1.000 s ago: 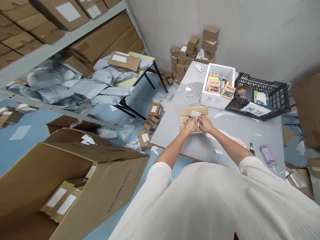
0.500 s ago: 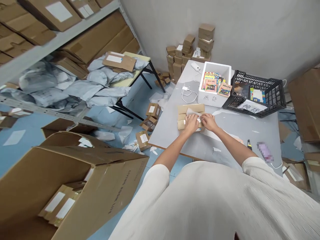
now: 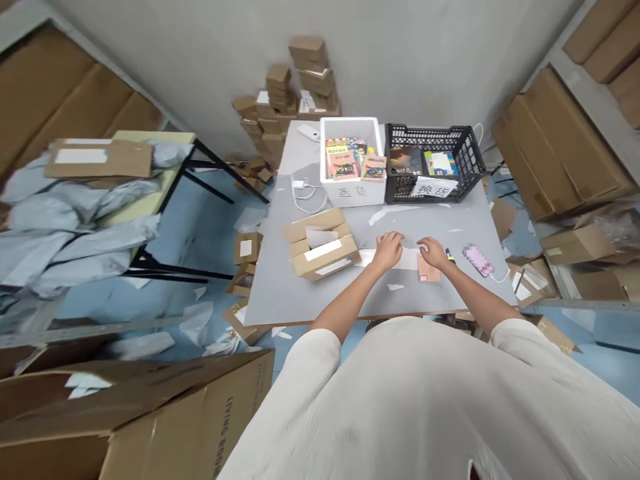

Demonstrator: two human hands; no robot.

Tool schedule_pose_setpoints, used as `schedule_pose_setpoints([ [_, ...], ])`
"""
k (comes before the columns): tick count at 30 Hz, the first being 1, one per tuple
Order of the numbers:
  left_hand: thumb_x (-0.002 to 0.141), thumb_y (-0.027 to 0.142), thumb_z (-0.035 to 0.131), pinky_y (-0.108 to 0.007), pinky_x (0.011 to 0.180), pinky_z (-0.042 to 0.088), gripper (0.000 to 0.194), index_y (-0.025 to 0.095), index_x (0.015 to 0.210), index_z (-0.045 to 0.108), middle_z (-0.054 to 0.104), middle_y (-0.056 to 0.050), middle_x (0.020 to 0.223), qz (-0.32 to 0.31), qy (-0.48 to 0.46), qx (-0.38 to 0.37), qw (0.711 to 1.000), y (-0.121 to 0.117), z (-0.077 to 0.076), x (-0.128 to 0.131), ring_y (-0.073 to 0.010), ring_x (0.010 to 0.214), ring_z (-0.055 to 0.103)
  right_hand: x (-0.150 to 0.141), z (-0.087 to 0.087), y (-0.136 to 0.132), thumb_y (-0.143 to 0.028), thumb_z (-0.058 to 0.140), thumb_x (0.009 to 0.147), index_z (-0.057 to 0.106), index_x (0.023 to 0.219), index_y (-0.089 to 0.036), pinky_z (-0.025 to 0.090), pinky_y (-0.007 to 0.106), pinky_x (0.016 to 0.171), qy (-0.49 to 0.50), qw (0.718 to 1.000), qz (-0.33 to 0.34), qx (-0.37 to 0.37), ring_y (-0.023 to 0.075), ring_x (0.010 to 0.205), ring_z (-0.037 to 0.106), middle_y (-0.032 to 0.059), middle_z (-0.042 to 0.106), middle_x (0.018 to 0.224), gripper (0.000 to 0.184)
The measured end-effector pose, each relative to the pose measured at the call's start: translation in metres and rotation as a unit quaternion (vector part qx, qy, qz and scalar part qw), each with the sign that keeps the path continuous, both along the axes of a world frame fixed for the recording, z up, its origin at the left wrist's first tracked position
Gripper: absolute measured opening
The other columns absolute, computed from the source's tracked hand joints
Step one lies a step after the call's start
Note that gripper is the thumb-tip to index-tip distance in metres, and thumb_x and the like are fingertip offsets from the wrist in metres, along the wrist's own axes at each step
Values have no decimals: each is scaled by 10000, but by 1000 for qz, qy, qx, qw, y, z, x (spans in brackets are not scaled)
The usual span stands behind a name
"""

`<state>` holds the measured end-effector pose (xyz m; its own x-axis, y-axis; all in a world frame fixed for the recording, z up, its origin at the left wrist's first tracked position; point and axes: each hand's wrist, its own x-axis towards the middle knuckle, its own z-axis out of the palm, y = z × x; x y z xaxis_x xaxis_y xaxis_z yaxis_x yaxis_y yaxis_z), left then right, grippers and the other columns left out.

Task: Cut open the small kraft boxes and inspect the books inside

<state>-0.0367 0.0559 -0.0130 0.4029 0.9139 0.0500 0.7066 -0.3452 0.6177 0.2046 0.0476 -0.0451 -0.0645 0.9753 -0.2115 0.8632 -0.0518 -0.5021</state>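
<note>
My left hand [image 3: 389, 251] hovers over or rests on the middle of the grey table, its fingers spread loosely and no object visible in them. Close by on the right is my right hand [image 3: 432, 252], fingers apart and slightly curled, holding nothing I can see. A white strip [image 3: 406, 259] runs along the tabletop beneath both hands. Beside my right wrist lies a salmon-coloured booklet [image 3: 429, 272], partly covered by the arm. To the left of my left hand, apart from it, stands a small cardboard box [image 3: 327, 261] with raised flaps and whitish wrapping inside.
Behind the hands are a white foam box [image 3: 355, 195] of colourful booklets and a black plastic crate [image 3: 465, 167]. A phone [image 3: 479, 260] and cutter [image 3: 451, 255] lie right. Parcels cover a side table [image 3: 175, 143]; a big carton [image 3: 200, 413] stands lower left.
Both hands have left the small cardboard box and moved right across the table. The box now sits turned on its own, flaps up. My view has swung to the right.
</note>
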Motion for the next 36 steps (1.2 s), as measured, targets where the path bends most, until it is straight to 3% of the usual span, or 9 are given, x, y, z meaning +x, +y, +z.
schedule_pose_setpoints([
  [6,1020,124,491,-473,1194,457,432,263,1376,693,690,-102,1482,-64,14,-107,992,-6,-38,61,-299,1415,615,68,-34,-38,-167,559,939,797,1313,-181,536,420,1154,71,985,-118,-106,271,1257,724,148,740,1462,443],
  [10,1001,141,531,-452,1198,484,427,245,1382,693,688,-110,1524,-71,29,-196,978,-16,-69,88,-292,1427,631,89,-58,-53,-166,618,898,821,1255,-203,530,451,1196,133,961,-181,-162,291,1347,717,129,780,1415,413],
  [14,964,183,596,-442,1143,530,451,226,1404,683,704,-140,1509,-56,50,-277,958,-28,-96,105,-310,1361,685,96,-81,-57,-174,632,904,818,1256,-197,540,455,1193,161,949,-192,-190,282,1345,730,127,796,1387,399],
  [18,934,226,676,-421,1088,561,504,224,1437,651,760,-137,1400,-2,34,-327,945,-36,-116,113,-316,1280,731,98,-97,-55,-182,628,915,792,1321,-192,560,423,1167,180,942,-195,-207,259,1326,744,127,793,1392,438],
  [22,913,216,711,-384,1022,587,499,244,1405,635,775,-108,1351,113,-28,-377,919,-37,-131,121,-260,1186,765,98,-100,-52,-186,621,920,771,1353,-175,553,399,1170,210,930,-207,-219,249,1316,748,143,778,1419,459],
  [25,898,199,725,-359,951,602,475,221,1366,646,797,-108,1242,203,-86,-408,886,-34,-137,125,-231,1085,780,99,-96,-52,-207,634,911,760,1360,-178,550,411,1168,226,922,-220,-226,263,1322,739,147,773,1424,467],
  [27,899,222,746,-349,900,606,395,213,1289,686,808,-84,1093,223,-100,-416,876,-32,-138,126,-224,990,780,98,-92,-53,-232,653,904,744,1384,-172,563,400,1143,229,918,-230,-229,266,1303,743,152,772,1417,492],
  [32,914,222,718,-338,841,602,58,219,966,742,742,1,835,204,-97,-404,886,-27,-128,127,-199,826,733,91,-82,-53,-390,624,998,706,1418,-200,639,381,982,265,898,-251,-243,247,1103,798,114,825,1226,468],
  [36,946,187,665,-337,894,613,109,223,1002,752,761,-29,1048,178,-99,-313,927,-18,-109,124,-182,878,733,85,-74,-42,-590,479,1087,733,1319,-216,664,368,869,356,855,-310,-217,253,1023,817,141,818,1238,508],
])
